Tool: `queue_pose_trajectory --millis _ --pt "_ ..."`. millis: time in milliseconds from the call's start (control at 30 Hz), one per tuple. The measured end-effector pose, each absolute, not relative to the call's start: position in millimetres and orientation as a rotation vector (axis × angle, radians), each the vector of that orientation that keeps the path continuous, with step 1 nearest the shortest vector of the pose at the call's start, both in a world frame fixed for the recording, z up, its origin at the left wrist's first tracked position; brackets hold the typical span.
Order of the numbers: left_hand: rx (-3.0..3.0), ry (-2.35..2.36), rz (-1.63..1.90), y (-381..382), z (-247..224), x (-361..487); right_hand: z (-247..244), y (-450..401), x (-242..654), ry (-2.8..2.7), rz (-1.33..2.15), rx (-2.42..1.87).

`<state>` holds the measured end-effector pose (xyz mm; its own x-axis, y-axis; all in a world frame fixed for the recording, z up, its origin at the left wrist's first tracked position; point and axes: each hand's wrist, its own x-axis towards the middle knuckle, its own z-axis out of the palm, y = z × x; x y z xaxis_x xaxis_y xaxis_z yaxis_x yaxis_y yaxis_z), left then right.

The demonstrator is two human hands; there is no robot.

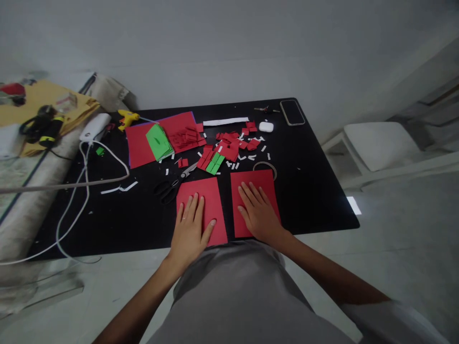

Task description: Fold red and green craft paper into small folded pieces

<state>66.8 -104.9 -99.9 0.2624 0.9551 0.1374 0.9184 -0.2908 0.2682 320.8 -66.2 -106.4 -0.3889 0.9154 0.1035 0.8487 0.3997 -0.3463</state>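
Two red paper sheets lie side by side at the front edge of the black table, with a narrow gap between them. My left hand [190, 227] rests flat with fingers stretched on the left red sheet [211, 196]. On the right red sheet [263, 179] my right hand [258, 210] lies flat, its fingers a little apart. Black-handled scissors [172, 186] touch or nearly touch the left sheet's upper left corner. Behind the sheets are folded green pieces [215, 163] and a scattered pile of small red paper pieces [229, 148]. Neither hand grips anything.
On the black table [315, 191] are a green paper stack [158, 142], large red sheets [139, 143], a yellow glue gun [127, 118], a white strip [225, 122], a white case [266, 126] and a phone [292, 112]. White cables [86, 181] cross the left side. A white chair [376, 143] stands right.
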Motion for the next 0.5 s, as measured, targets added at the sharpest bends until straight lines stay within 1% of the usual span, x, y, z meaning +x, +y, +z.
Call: queue_pose_trajectory --millis 100,233,333,500 --pt "2.419 1.594 0.443 -110.8 -90.4 60.3 -106.1 -66.2 322.4 -2.362 0.377 -1.517" --pt "2.519 1.310 0.276 -122.0 -86.4 54.5 -108.4 -66.4 326.7 -2.260 0.446 -1.442" --pt "2.514 1.224 0.271 -124.8 -86.1 49.5 -109.0 -66.3 328.8 -2.173 0.485 -1.378" --pt "2.225 1.101 0.355 -106.1 -62.4 30.5 -96.1 -59.3 329.5 -2.095 0.590 -1.338"
